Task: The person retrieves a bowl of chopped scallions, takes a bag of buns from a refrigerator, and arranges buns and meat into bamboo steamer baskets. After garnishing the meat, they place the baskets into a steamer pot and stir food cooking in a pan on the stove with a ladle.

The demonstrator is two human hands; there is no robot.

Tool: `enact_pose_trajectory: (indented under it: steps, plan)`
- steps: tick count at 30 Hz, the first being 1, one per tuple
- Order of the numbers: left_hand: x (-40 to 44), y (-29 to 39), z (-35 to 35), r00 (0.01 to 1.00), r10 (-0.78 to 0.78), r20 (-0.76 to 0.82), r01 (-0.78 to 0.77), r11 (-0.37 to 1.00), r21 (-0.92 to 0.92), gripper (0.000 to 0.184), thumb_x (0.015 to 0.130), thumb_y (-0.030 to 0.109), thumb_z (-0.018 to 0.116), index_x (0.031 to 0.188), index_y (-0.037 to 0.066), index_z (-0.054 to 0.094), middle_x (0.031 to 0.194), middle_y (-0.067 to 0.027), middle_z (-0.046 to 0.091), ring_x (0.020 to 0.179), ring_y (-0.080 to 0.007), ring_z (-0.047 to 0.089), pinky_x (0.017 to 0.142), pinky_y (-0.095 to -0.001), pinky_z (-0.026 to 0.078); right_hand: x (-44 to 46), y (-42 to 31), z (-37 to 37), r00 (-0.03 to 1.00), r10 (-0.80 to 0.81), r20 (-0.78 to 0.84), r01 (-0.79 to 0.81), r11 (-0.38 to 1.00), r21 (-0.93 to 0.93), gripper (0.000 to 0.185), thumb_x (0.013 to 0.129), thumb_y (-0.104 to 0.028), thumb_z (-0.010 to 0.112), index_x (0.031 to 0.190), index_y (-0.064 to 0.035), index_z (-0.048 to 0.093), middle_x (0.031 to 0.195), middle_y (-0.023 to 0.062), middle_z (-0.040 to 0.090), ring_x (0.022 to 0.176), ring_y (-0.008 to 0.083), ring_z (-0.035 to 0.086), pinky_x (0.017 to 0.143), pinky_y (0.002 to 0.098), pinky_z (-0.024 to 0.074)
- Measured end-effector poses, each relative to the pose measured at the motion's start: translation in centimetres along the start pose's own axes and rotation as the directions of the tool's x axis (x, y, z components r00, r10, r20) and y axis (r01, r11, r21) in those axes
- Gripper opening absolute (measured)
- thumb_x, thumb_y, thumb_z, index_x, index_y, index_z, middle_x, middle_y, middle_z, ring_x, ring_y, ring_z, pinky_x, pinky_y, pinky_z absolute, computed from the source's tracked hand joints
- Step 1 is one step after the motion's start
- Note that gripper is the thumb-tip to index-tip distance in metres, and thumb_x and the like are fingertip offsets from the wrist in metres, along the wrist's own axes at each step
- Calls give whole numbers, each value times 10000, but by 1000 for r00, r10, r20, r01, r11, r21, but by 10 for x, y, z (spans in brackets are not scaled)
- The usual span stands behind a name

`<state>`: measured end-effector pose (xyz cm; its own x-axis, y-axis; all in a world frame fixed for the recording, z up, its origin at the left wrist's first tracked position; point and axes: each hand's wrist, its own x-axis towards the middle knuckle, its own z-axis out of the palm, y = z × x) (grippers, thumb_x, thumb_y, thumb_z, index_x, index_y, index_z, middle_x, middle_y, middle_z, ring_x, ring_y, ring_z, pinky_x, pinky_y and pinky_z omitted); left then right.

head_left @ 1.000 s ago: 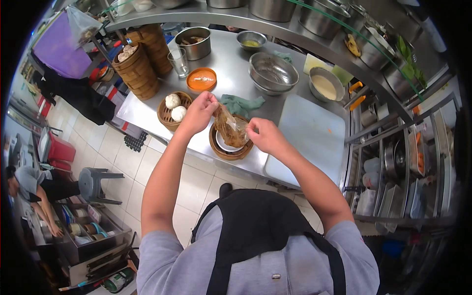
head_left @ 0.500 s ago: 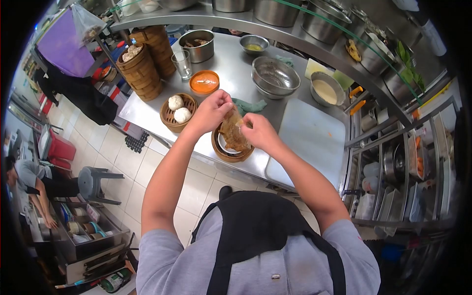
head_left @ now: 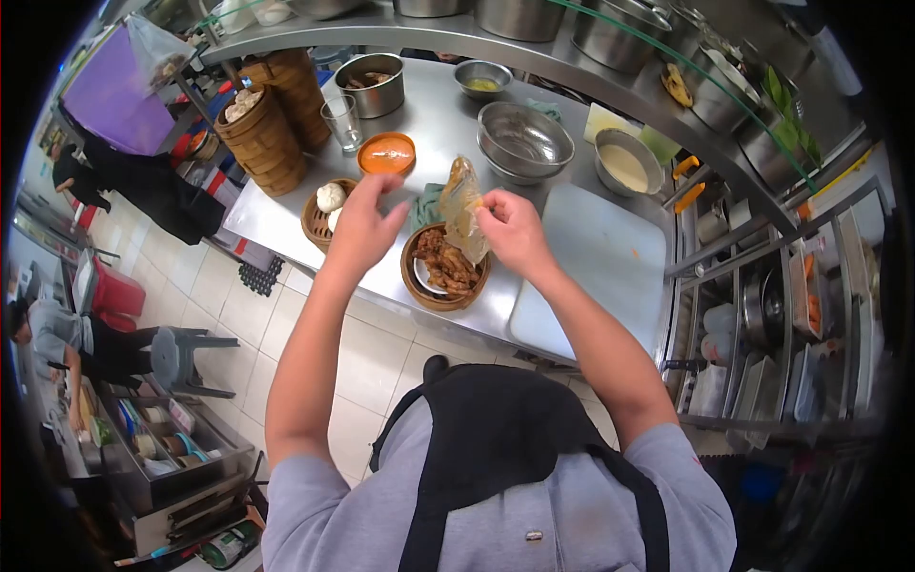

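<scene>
Though busy, steel table, tiled floor.

A lane of bare steel table runs between the orange bowl and the metal bowls; the green cloth and held plastic bag obstruct its near end. The bag and right hand block the far right of the bamboo steamer beneath; its near side is accessible.
</scene>
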<state>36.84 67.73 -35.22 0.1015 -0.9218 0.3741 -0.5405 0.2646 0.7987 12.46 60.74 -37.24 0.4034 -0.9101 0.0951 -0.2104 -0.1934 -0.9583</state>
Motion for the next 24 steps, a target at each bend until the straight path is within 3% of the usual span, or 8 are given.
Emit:
enact_pose_trajectory:
  steps: [1,5,8,11,12,19,24]
  plan:
    - [-14,-5,1,997,75,9,-74,952,297,415,856,66,723,1247,20,594,1218,-157,646,1194,-337,595,1048,-410,481,-1,2,-4,1000,7,-7,-7,1000,5,126,992,-118,614,974,4,641,760,-34,620,661,31,517,576,249,410]
    - [-45,-28,23,983,96,156,-145,929,340,478,825,44,676,1295,27,592,1249,-192,633,1258,-394,537,1113,-462,431,-13,14,-26,999,-20,-32,25,988,152,116,999,-114,619,981,-2,644,787,-30,628,684,29,526,598,239,423]
    - [-24,-46,32,950,-81,303,-11,957,289,450,873,9,538,1313,45,623,1320,-202,601,1284,-375,545,1116,-418,439,-27,8,-48,997,-12,-73,26,980,199,115,997,-116,626,988,-5,651,795,-27,629,694,30,527,605,235,425]
    - [0,-53,40,886,-188,424,34,938,345,433,882,7,518,1291,57,650,1315,-199,608,1263,-373,561,1105,-416,450,-50,0,-84,991,-11,-136,39,977,208,101,1005,-108,626,997,-11,653,818,-35,630,715,24,534,619,224,426]
    - [5,-51,43,892,-187,411,32,934,355,426,871,16,519,1260,55,688,1227,-244,650,1185,-404,599,1068,-439,483,-58,-4,-98,984,-21,-177,57,977,205,91,1006,-99,624,1002,-13,655,834,-37,635,728,23,542,630,220,429]
    - [16,-45,53,837,-198,510,-36,910,413,312,882,33,511,1079,52,751,1086,-227,705,1154,-387,620,1028,-452,498,-149,-28,-224,863,-75,-500,77,997,-17,76,1025,-66,606,1052,-20,659,924,-22,672,810,33,602,717,201,472]
    - [22,-25,59,807,-210,553,-102,871,480,281,889,78,520,1041,55,756,1112,-192,716,1144,-382,617,1027,-457,493,-213,-18,-310,743,-127,-658,29,987,-157,75,1036,-76,599,1046,-24,652,919,-21,669,800,29,596,712,198,467]
